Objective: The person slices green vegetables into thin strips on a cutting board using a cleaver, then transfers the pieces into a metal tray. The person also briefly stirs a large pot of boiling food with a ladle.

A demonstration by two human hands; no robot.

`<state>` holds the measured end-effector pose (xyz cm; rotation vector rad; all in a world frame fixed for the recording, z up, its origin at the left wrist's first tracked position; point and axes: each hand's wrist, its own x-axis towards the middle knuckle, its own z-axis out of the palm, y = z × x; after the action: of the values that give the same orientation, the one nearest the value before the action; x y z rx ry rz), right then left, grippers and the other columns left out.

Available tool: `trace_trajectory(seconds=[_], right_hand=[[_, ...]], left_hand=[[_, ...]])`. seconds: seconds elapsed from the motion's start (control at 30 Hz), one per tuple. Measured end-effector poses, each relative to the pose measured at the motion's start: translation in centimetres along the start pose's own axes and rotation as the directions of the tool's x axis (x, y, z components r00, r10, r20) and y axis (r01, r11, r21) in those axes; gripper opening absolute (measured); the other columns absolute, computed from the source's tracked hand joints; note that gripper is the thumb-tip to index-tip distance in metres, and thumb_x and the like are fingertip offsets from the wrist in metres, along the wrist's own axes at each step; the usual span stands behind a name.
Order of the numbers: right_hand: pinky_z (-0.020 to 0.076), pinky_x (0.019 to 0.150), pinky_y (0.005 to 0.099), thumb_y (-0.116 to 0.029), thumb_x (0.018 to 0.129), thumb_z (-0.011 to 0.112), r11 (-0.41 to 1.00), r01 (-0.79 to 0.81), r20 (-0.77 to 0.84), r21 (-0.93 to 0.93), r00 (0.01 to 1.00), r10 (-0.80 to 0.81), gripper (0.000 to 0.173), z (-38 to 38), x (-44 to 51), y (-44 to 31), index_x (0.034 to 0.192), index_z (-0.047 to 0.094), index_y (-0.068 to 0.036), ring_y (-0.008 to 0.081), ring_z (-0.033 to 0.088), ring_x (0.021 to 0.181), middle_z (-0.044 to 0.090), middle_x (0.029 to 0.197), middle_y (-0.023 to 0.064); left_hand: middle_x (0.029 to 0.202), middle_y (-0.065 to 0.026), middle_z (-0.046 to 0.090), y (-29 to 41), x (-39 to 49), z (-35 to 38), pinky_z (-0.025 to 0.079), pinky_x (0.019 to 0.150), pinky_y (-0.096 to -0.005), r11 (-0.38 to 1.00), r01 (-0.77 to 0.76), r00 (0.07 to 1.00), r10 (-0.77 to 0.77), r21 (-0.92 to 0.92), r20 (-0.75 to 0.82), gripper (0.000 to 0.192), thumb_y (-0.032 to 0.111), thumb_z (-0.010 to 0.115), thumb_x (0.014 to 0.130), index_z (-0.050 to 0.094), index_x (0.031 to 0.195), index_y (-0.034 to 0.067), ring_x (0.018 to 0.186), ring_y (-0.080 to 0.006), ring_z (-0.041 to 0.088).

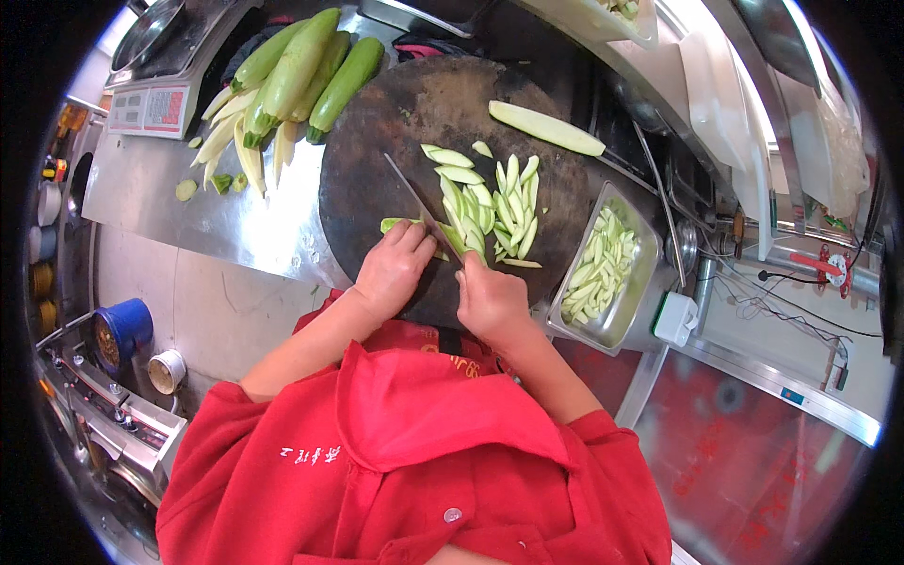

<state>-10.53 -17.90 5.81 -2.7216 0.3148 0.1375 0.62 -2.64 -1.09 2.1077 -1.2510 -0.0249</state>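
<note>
My right hand point(492, 291) grips the handle of a kitchen knife point(409, 189), its blade angled up and to the left over a round wooden chopping block point(367, 183). Beside the blade, my left hand point(397, 267) presses down a piece of zucchini point(390, 224), mostly hidden under the fingers. To the right of the knife lie slanted zucchini slices point(518, 205) in two loose rows. A halved zucchini point(547, 128), pale cut face showing, rests near the block's far right edge.
A steel pan point(639, 296) of zucchini slices stands right of the block. Whole zucchini point(300, 70) lie on the steel counter point(148, 183) at upper left, with pale strips and cut ends. Behind them is a weighing scale point(148, 109). Blue bucket point(131, 325) stands lower left.
</note>
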Motion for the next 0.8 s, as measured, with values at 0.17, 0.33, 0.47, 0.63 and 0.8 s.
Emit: trace_trajectory(seconds=[0.17,0.33,0.47,0.63,0.8], right_hand=[[0.0464,0.056,0.0546,-0.019,0.094,0.060,0.999,-0.030,0.044,-0.023,0.999,0.031,0.019,-0.2,0.3,-0.2,0.102,0.051,-0.005,0.0421,0.064,0.062,0.063,0.064,0.0179],[0.0456,0.055,0.0553,-0.020,0.095,0.059,1.000,0.012,0.012,-0.003,1.000,-0.012,0.019,0.1,0.5,-0.2,0.103,0.051,-0.006,0.0424,0.063,0.062,0.063,0.064,0.0185],[0.0459,0.056,0.0553,-0.020,0.095,0.059,0.999,0.025,-0.019,0.035,1.000,-0.025,0.018,0.2,0.5,-0.2,0.103,0.051,-0.006,0.0426,0.064,0.062,0.063,0.064,0.0188],[0.0462,0.057,0.0547,-0.021,0.095,0.059,1.000,-0.011,0.026,-0.022,1.000,0.011,0.019,0.0,0.4,-0.6,0.104,0.052,-0.006,0.0423,0.063,0.062,0.062,0.063,0.0182],[0.0481,0.060,0.0563,-0.020,0.095,0.058,0.999,-0.033,0.099,0.019,0.995,0.031,0.017,-0.1,0.7,-1.0,0.102,0.051,-0.007,0.0445,0.064,0.066,0.064,0.069,0.0193]], left_hand=[[0.113,-0.0139,0.060,0.0,-0.2,-0.2,0.054,0.090,-0.0399,1.000,-0.012,1.000,0.013,0.018,-0.019,0.031,0.005,0.058,0.077,0.063,0.108,0.003,0.110,-0.0337,0.058],[0.114,-0.0141,0.061,-0.2,-0.2,-0.5,0.053,0.091,-0.0394,1.000,-0.015,1.000,0.016,0.017,-0.012,0.032,0.005,0.058,0.077,0.064,0.108,0.002,0.109,-0.0334,0.059],[0.113,-0.0135,0.060,-0.4,-0.3,-0.5,0.052,0.093,-0.0381,1.000,-0.020,0.999,0.021,0.024,-0.036,0.030,0.006,0.058,0.078,0.064,0.107,0.002,0.108,-0.0319,0.059],[0.108,-0.0120,0.060,-0.6,-0.5,-0.7,0.051,0.094,-0.0363,0.995,-0.059,0.996,0.064,0.080,-0.058,0.028,0.009,0.059,0.078,0.063,0.104,0.002,0.105,-0.0290,0.059],[0.109,-0.0120,0.060,-0.8,-0.7,-1.2,0.051,0.094,-0.0359,0.994,-0.073,0.996,0.077,0.086,-0.041,0.028,0.010,0.059,0.078,0.063,0.104,0.002,0.107,-0.0284,0.058]])
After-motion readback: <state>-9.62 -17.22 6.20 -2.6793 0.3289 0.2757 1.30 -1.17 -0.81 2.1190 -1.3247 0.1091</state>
